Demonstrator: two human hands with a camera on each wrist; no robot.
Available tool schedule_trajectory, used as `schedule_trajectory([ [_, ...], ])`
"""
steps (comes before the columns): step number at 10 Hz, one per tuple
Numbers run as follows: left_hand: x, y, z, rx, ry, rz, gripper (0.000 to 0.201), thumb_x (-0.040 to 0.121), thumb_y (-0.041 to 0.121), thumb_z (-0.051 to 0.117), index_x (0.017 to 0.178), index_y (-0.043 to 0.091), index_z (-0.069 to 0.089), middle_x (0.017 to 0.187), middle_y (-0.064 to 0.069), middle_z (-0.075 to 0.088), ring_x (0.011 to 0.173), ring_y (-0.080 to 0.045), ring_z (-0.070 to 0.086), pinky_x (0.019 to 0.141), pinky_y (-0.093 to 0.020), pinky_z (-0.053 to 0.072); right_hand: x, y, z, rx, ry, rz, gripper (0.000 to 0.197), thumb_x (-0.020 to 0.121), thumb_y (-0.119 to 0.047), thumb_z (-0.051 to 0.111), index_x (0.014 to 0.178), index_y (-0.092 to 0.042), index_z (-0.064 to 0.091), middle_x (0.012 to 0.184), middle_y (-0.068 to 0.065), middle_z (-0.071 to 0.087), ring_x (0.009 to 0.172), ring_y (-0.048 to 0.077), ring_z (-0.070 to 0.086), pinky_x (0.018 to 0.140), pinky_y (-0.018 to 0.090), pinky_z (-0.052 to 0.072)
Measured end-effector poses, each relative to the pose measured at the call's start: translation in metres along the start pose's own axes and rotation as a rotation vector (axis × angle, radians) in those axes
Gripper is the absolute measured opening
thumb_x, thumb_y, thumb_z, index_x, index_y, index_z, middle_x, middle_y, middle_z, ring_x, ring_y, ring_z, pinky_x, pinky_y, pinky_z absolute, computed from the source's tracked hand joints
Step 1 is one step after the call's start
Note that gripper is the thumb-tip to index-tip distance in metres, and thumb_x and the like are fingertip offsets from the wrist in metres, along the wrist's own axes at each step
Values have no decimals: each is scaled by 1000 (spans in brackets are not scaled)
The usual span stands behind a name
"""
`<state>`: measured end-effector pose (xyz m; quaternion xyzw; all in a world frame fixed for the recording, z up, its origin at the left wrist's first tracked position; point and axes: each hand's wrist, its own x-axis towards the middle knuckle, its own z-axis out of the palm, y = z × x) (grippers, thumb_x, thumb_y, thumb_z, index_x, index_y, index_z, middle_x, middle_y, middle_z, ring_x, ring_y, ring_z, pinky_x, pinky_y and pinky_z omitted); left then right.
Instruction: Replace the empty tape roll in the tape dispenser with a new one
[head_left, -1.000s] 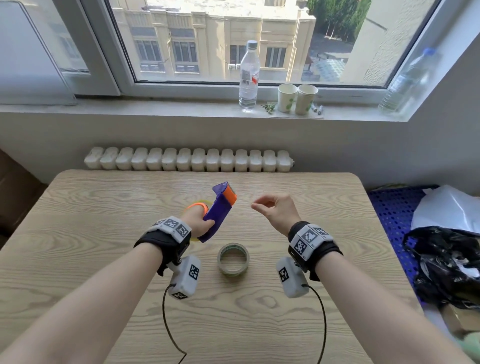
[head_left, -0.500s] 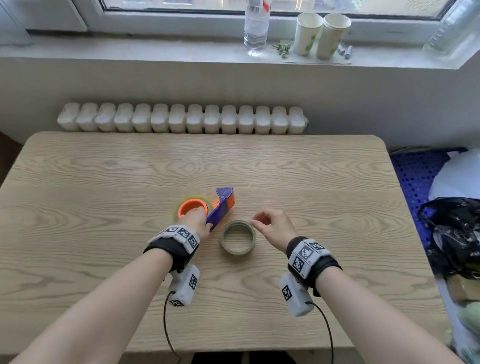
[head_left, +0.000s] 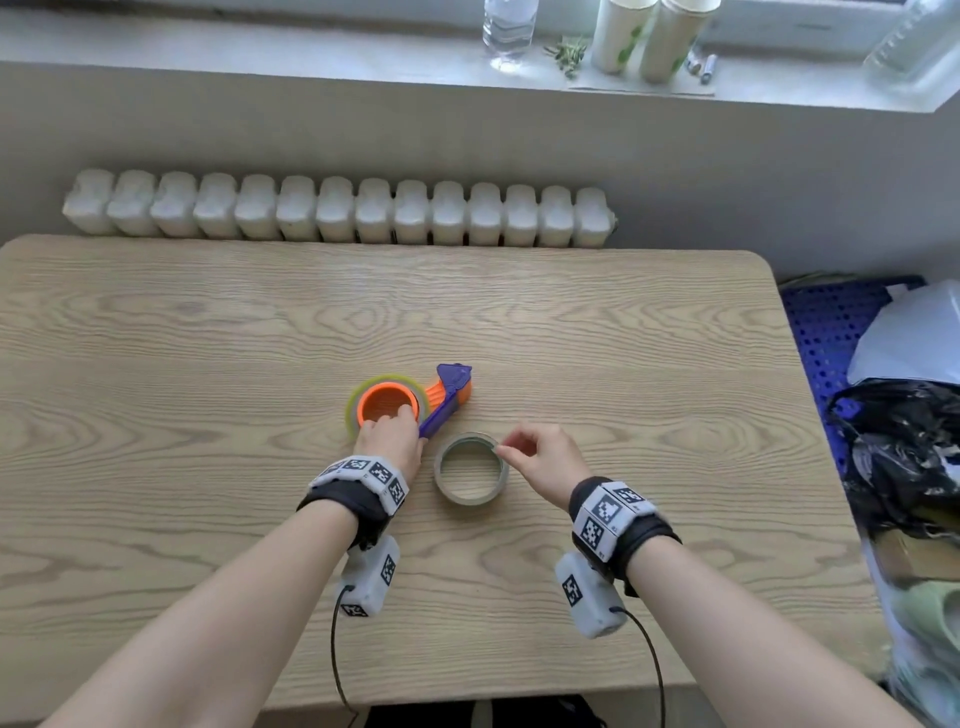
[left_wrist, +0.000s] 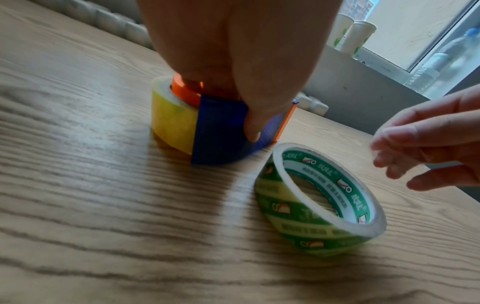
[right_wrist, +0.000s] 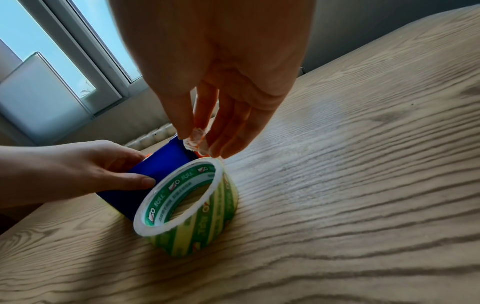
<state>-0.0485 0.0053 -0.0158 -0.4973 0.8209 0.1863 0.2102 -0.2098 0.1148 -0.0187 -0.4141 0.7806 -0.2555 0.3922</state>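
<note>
The tape dispenser (head_left: 448, 400), purple-blue with an orange hub, stands on the wooden table (head_left: 208, 364). A yellowish clear tape roll (head_left: 354, 410) sits around its hub. My left hand (head_left: 395, 434) grips the dispenser, thumb on the blue side (left_wrist: 221, 127) and fingers over the hub. Just right of it, a thin roll with a green printed core (head_left: 470, 500) lies flat on the table. My right hand (head_left: 506, 451) hovers over that roll's far rim. It pinches a small crumpled scrap of clear tape (right_wrist: 195, 140) between thumb and fingers.
A white radiator (head_left: 337, 210) runs along the table's far edge. The window sill above it holds a water bottle (head_left: 508, 26) and two paper cups (head_left: 644, 36). Off the table's right edge are a blue crate (head_left: 831, 332) and a black bag (head_left: 904, 447).
My left hand has lowered the dispenser from the air onto the table. My right hand has come down to the green-core roll. The head view has tilted downward.
</note>
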Motion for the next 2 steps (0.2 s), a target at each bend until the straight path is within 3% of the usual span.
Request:
schedule_trajectory([
  [2,-1,-8,-12,-81,-26,0,43,90,41,48,114,5,48,117,-19,61,109,-37,56,88,-40,43,-7,-5,-8,-66,-76,62,14,82,-30,65,84,-17,69,77,-2,64,74,13,56,71,25,44],
])
